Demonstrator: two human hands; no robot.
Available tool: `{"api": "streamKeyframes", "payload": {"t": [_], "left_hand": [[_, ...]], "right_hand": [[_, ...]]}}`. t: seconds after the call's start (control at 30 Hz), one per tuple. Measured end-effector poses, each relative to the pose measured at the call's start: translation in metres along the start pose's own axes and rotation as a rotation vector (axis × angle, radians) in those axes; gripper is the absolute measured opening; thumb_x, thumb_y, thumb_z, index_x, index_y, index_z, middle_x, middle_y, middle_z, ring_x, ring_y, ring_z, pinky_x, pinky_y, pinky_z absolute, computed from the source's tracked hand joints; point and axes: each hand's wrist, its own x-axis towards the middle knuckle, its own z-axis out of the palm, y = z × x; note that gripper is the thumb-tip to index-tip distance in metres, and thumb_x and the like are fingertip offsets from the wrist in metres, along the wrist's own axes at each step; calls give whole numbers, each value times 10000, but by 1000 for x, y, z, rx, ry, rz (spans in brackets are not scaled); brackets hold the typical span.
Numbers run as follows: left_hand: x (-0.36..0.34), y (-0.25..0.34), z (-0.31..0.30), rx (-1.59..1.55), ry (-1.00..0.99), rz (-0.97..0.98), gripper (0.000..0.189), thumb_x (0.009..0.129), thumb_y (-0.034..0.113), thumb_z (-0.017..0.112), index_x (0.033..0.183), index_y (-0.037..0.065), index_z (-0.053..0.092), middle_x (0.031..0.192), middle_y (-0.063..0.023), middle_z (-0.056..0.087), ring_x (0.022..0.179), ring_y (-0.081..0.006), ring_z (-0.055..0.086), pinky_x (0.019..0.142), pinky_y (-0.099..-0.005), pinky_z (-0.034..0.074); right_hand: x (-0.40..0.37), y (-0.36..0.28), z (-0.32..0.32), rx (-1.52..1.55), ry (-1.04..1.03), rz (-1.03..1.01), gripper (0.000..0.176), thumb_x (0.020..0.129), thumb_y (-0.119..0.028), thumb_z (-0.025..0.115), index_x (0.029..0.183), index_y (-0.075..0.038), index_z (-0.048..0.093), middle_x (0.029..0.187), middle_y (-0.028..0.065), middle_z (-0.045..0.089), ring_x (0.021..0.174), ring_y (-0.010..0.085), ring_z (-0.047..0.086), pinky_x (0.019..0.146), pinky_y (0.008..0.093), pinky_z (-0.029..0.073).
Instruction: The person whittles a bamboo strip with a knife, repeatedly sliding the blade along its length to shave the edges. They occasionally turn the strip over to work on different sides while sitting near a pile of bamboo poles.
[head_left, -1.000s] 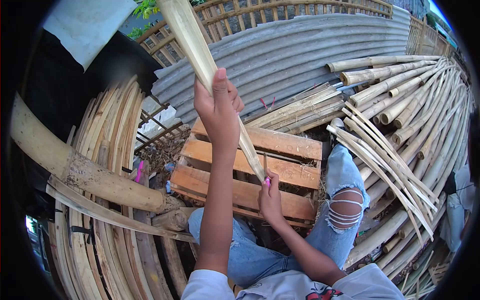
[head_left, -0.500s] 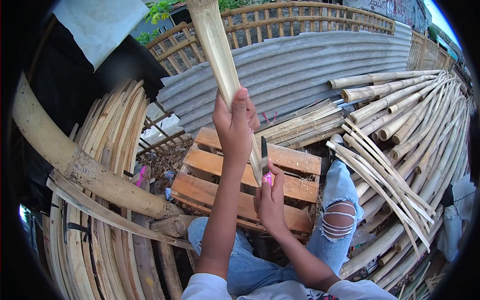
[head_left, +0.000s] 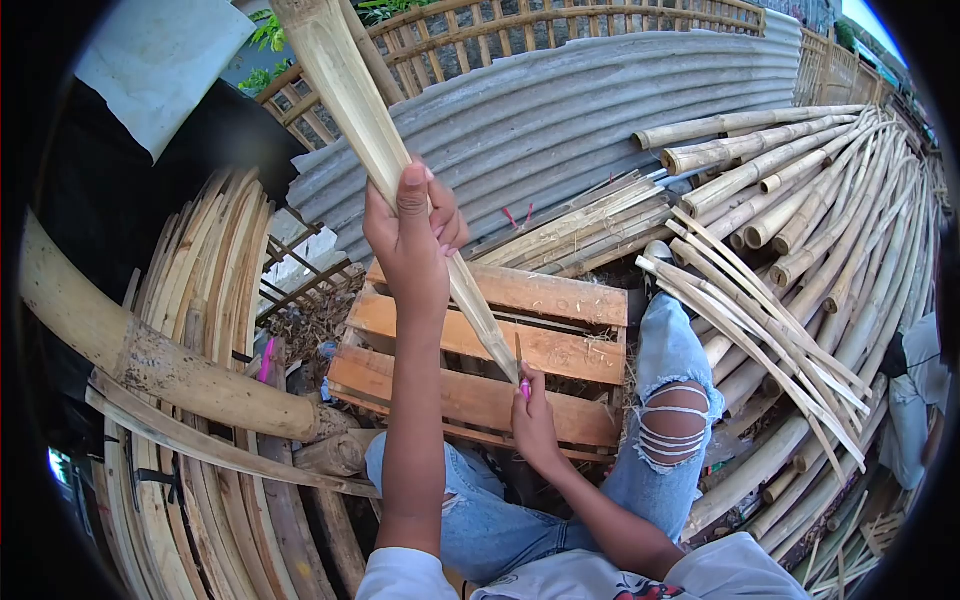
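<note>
In the head view, your left hand [head_left: 410, 235] sits at 10 o'clock from the middle. Its grip is closed tight around the bamboo strip [head_left: 345, 95]. The strip runs from the top edge at 11 o'clock down to the middle, with its thin end low.

Your right hand [head_left: 535, 420] is just under the middle, at 5 o'clock. Its grip is closed on a small knife [head_left: 519, 362] with a pink handle. The blade touches the thin end of the strip.

The strip looks light, long and stiff, but thin enough to bend at the tip. Its cut edges may be sharp and full of splinters, so I think the smooth middle is the best place to hold it, away from the blade.

A wooden pallet [head_left: 560, 300] lies under your hands. Your knee in torn jeans [head_left: 680, 400] is at 4 o'clock. Bamboo poles [head_left: 800, 200] are piled at 2 o'clock, and a wavy metal sheet [head_left: 600, 110] lies at 1 o'clock.
</note>
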Motion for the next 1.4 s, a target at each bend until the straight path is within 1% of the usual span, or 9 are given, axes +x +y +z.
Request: {"api": "streamKeyframes", "payload": {"t": [0.17, 0.2, 0.3, 0.5, 0.67, 0.73, 0.83, 1.03, 1.4], "left_hand": [[6, -2, -10, -64, -129, -42, 321, 984, 365, 475, 1023, 48, 444, 530, 8, 337, 429, -69, 328, 425, -230, 340], [7, -4, -16, -38, -206, -18, 433, 971, 418, 468, 1174, 38, 424, 616, -52, 495, 520, -125, 498, 531, -273, 467], [-11, -14, -17, 153, -148, 8, 578, 954, 482, 455, 1293, 25, 351, 859, -156, 601, 738, -203, 627, 669, -324, 541], [-48, -58, -52, 140, -173, -263, 621, 951, 493, 444, 1321, 8, 326, 1034, -222, 597, 880, -246, 646, 748, -353, 566], [-50, -73, -43, 47, -141, -247, 464, 978, 462, 411, 1097, 15, 447, 752, -114, 538, 623, -172, 549, 542, -265, 481], [-52, -76, -49, -187, -218, -336, 416, 989, 450, 398, 872, 53, 424, 582, -14, 348, 461, -88, 329, 409, -231, 304], [-67, -67, -39, -154, -112, -292, 429, 988, 456, 401, 784, 81, 365, 546, 30, 240, 434, -52, 198, 393, -220, 168], [-79, -62, -40, -127, -69, -268, 424, 986, 452, 414, 796, 73, 388, 533, 31, 267, 438, -46, 220, 389, -217, 175], [-54, -74, -88, -203, -111, -260, 415, 980, 477, 402, 842, 87, 415, 517, 40, 256, 408, -48, 218, 375, -213, 184]], "right_hand": [[15, 9, -14, 145, -58, 55, 355, 1008, -179, 369, 1334, -39, 388, 786, 118, 540, 648, 170, 510, 612, 326, 418], [17, 11, -15, 153, -17, 10, 361, 1012, -186, 362, 1339, -36, 387, 790, 95, 525, 657, 153, 499, 620, 312, 413], [19, 8, -24, 199, 24, 4, 367, 1020, -200, 354, 1344, -29, 381, 755, 46, 472, 614, 101, 461, 587, 269, 401], [16, -4, -26, 313, -31, 113, 363, 1015, -176, 360, 1359, -60, 347, 645, -5, 439, 505, 66, 428, 469, 243, 373], [20, 10, -19, 330, 2, 153, 363, 1013, -184, 365, 1367, -104, 350, 617, 17, 492, 460, 61, 404, 426, 228, 352], [19, 1, -19, 324, -12, 195, 356, 1006, -150, 368, 1358, -96, 362, 622, 27, 509, 503, 75, 446, 472, 253, 382], [10, -5, -13, 257, 2, 142, 357, 1003, -135, 368, 1356, -86, 374, 618, 28, 513, 505, 75, 448, 480, 253, 381], [4, -36, -2, 298, -6, -10, 374, 1007, -124, 366, 1378, -73, 381, 621, 24, 528, 471, 46, 418, 462, 223, 353], [16, -17, -7, 432, -58, 147, 352, 1007, -164, 395, 1350, -83, 390, 664, 18, 488, 397, 50, 406, 353, 203, 345]]}}
